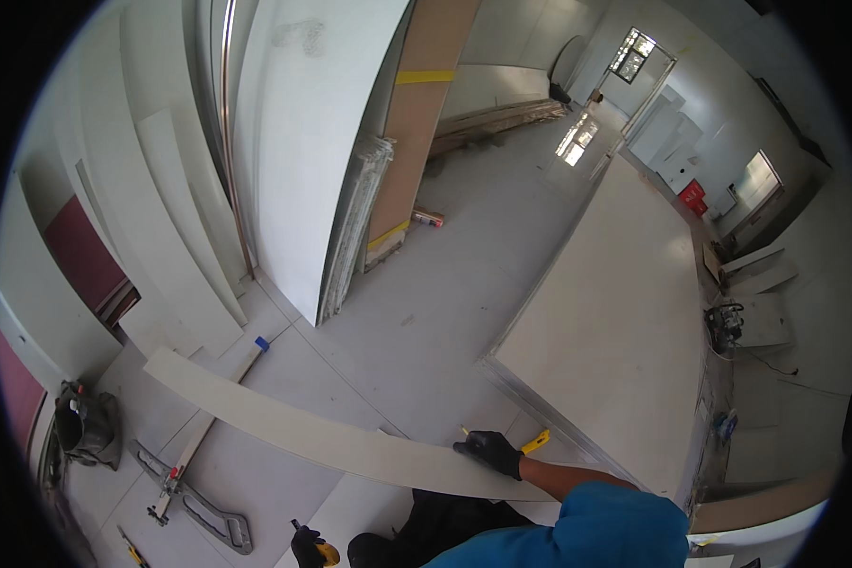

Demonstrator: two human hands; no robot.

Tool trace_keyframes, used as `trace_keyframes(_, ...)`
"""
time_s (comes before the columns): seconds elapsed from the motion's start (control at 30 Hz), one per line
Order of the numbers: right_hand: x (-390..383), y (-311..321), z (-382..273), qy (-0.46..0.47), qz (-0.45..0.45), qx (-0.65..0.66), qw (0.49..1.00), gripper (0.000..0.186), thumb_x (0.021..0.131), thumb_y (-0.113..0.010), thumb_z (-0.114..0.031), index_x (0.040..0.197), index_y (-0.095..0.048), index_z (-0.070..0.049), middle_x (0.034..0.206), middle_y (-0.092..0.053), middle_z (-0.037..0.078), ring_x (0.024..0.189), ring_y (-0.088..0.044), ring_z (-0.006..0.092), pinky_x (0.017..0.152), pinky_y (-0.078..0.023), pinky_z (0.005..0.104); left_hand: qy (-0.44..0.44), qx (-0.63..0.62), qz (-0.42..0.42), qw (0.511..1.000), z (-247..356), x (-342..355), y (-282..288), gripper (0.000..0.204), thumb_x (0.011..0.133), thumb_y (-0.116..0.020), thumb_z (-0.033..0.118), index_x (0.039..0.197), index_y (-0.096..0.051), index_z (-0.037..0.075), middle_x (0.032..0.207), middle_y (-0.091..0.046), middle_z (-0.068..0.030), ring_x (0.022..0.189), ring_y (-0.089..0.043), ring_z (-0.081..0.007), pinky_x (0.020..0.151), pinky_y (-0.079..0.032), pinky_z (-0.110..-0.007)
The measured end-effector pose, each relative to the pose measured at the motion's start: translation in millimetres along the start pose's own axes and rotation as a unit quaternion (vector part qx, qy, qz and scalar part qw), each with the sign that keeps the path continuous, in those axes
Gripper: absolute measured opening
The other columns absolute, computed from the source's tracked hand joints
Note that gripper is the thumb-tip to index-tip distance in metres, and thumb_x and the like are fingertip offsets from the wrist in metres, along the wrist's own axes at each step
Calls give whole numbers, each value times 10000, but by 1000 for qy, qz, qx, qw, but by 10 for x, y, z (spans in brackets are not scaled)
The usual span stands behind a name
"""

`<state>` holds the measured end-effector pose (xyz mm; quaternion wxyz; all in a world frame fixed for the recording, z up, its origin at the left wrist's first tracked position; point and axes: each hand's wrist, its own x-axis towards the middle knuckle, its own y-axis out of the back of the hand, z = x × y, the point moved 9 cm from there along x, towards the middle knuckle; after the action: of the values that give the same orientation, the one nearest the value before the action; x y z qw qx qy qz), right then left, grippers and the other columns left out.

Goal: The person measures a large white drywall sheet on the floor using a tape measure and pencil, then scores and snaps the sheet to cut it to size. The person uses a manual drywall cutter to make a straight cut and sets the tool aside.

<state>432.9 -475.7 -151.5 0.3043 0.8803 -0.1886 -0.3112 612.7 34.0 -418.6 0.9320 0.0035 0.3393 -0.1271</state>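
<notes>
A long, narrow off-white board strip (303,433) stretches from the left across to my body, above the floor. My right hand (490,452), in a black glove, rests over its right end with the fingers closed. A thin yellow pencil-like stick (464,431) pokes out at its fingertips. Just past the wrist is a yellow utility knife (537,441); whether it touches anything is unclear. Low in the view, my left hand (307,546), also black-gloved, is closed round a yellow and black tool (328,553) with a dark tip, its kind partly hidden.
A grey two-handled frame on a long rail (199,502) lies at the left, near a dark bag (87,426). Large panels (312,142) lean upright ahead. To the right stands a wide stack topped by a pale sheet (606,331). Another yellow tool (133,549) lies lower left.
</notes>
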Motion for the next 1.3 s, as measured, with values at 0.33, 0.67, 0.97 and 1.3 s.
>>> trace_keyframes(0.33, -1068, 185, 894, -107, 125, -12, 986, 474, 875, -572, -481, 836, -605, -10, 760, -629, 205, 738, -621, 337, 673, -473, 398, -10, 149, -98, 984, 586, -163, -755, 321, 920, -517, 235, 689, -571, 18, 624, -605, -100, 502, -588, -199, 487, -467, -337)
trace_keyframes(0.67, -1722, 472, 1455, -151, 154, -91, 972, 479, 887, -518, -500, 898, -629, -34, 820, -637, 207, 822, -615, 364, 734, -477, 430, -81, 170, -43, 981, 128, 35, 216, 281, 835, -540, 178, 617, -586, 8, 584, -591, -113, 495, -584, -215, 505, -473, -357)
trace_keyframes(0.97, -2087, 556, 2001, -114, 51, -198, 972, 558, 869, -483, -577, 906, -656, -48, 934, -639, 192, 925, -609, 321, 833, -449, 418, -16, 224, 11, 974, -200, -632, 462, 202, 832, -561, 241, 745, -602, 63, 699, -610, -118, 637, -605, -237, 580, -474, -373)
trace_keyframes(1.3, -1759, 1466, 2716, -25, 236, -40, 971, 415, 820, -684, -353, 660, -490, -23, 587, -506, 146, 530, -406, 204, 532, -387, 369, 200, 154, 214, 944, -2475, -2349, 1619, 212, 857, -559, 296, 828, -631, 99, 745, -654, -148, 682, -648, -304, 649, -503, -428)
